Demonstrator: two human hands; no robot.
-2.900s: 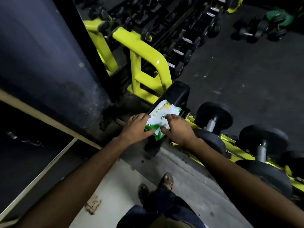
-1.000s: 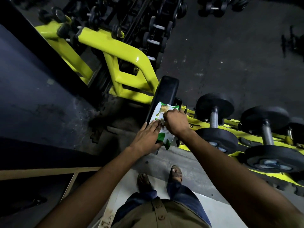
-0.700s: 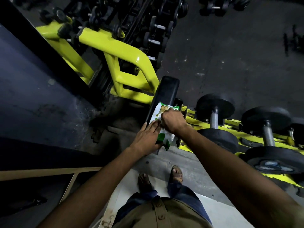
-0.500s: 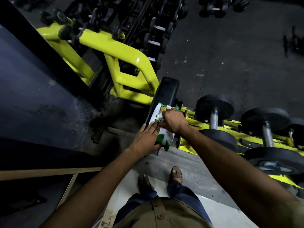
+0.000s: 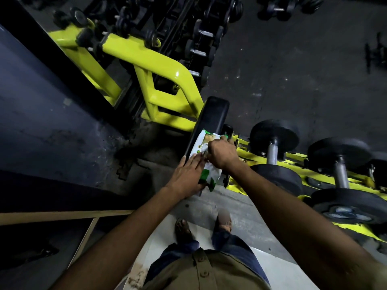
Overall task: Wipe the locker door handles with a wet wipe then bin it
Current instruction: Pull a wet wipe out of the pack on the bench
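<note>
A white and green wet wipe pack [image 5: 204, 143] lies on the near end of a black padded bench [image 5: 211, 118]. My left hand [image 5: 188, 174] lies flat on the pack's near end with straight fingers, holding it down. My right hand [image 5: 222, 152] is over the middle of the pack, its fingers curled and pinching at the pack's top. Whether a wipe sits between those fingers is hidden. No locker door handle or bin is in view.
A yellow steel frame [image 5: 159, 65] stands behind the bench. Black dumbbells [image 5: 274, 147] rest on a yellow rack [image 5: 297, 164] to the right. A dark wall [image 5: 41, 114] and a wood-edged panel [image 5: 62, 214] are at left. My feet [image 5: 184, 229] stand on pale flooring.
The view swung down and left since the oldest frame. My left hand flattened on the pack's near end. My right hand shifted slightly left over the pack's middle, fingers curling tighter.
</note>
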